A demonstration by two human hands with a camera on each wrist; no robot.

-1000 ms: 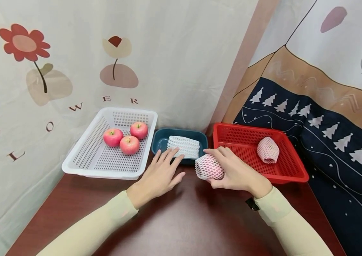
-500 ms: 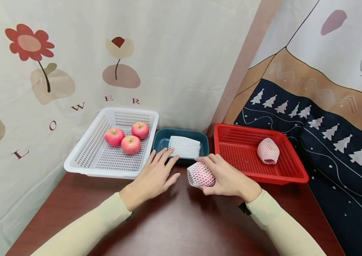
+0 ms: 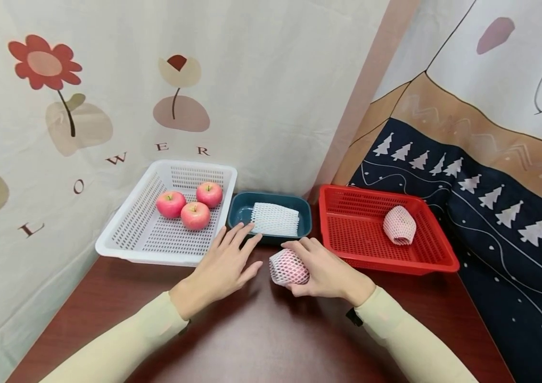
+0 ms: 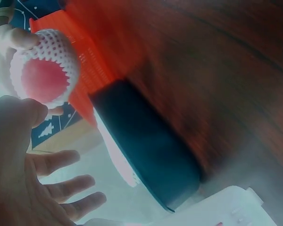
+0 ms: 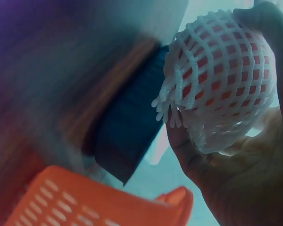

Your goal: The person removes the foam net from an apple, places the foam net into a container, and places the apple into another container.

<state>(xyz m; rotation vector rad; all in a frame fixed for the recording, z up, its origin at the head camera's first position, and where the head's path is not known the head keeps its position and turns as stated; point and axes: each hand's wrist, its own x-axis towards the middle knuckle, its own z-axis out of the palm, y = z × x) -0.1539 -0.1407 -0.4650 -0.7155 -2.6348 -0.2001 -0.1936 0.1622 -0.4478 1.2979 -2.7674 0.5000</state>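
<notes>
My right hand grips an apple in a white foam net, held in front of the blue tray. In the right wrist view, thumb and fingers curl round the netted apple, red showing through the mesh. The left wrist view shows bare red skin at the net's open end. To its left, my left hand holds nothing, its fingers spread apart near the tray's front edge. A flat white foam net lies in the dark blue tray.
On the left stands a white basket with three bare apples. The red basket on the right holds another netted apple. All stand along the far side of the brown table, before a printed curtain.
My right hand has carried the netted apple left and toward me, away from the red basket. My left hand has drawn back slightly to the left, off the tray.
</notes>
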